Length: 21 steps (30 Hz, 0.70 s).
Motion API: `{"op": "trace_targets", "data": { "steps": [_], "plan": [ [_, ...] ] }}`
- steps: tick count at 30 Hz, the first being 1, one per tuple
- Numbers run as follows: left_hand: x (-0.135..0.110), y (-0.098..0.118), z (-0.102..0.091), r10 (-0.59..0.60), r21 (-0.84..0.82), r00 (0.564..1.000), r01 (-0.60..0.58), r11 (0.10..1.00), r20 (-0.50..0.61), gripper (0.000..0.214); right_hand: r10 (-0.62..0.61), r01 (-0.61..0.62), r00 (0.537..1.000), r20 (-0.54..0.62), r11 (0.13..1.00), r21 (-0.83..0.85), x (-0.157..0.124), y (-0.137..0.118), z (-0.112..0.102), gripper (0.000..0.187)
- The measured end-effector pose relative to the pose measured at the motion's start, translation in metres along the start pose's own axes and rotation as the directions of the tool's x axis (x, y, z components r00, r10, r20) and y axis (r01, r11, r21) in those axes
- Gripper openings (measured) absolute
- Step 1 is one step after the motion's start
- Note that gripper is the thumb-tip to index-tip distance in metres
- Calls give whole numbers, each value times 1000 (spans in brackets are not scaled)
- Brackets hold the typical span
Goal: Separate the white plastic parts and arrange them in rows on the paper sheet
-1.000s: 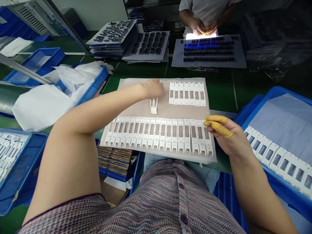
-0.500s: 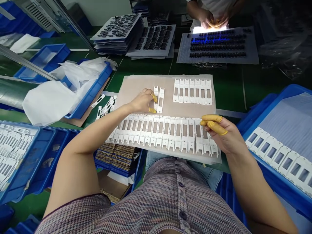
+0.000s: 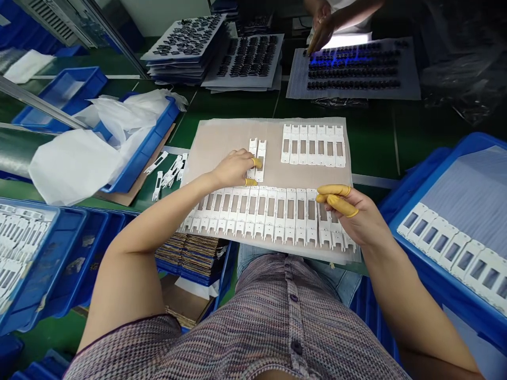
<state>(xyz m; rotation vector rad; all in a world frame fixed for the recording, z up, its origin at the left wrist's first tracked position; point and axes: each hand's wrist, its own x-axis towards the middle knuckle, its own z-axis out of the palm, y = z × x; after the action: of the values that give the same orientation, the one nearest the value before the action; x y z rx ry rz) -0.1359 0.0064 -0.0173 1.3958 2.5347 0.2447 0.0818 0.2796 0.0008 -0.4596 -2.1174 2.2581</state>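
My left hand (image 3: 236,168), with yellow finger cots on thumb and forefinger, grips a slim white plastic frame (image 3: 261,173) with a rectangular window. A second such frame (image 3: 253,144) stands close along its left side. Both lie on a pale sheet-covered board (image 3: 225,132). My right hand (image 3: 354,211) hovers over the right end of the lower row of white frames (image 3: 271,214). Its yellow-cotted thumb and forefinger are pinched together; anything between them is hidden. A shorter row of like frames (image 3: 312,146) lies at the board's upper right.
Loose white frames (image 3: 171,173) lie left of the board, beside a blue tray (image 3: 160,129) heaped with white sheets. Another blue tray (image 3: 447,163) at right holds more frames. Across the bench, a co-worker's hand (image 3: 322,34) reaches over a sheet of dark parts (image 3: 352,92).
My left forefinger has shifted rightward from the left frame onto the right one of the pair. My right hand has drifted slightly left, still pinched. The co-worker's hand has moved left.
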Motion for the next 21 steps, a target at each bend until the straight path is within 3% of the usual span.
{"op": "trace_targets", "data": {
  "steps": [12, 16, 21],
  "plan": [
    [-3, 7, -7, -92, 10, 988, 93, 996, -122, 35, -14, 15, 1000, -16, 997, 70, -7, 8, -10, 30],
    [24, 9, -19, -104, 23, 974, 111, 994, -200, 36, -20, 20, 1000, -1, 996, 88, -9, 7, -10, 30],
    [70, 14, -20, -76, 92, 987, 90, 992, -144, 33, -34, 36, 999, -31, 994, 99, -16, 8, -14, 28]
  ]
}}
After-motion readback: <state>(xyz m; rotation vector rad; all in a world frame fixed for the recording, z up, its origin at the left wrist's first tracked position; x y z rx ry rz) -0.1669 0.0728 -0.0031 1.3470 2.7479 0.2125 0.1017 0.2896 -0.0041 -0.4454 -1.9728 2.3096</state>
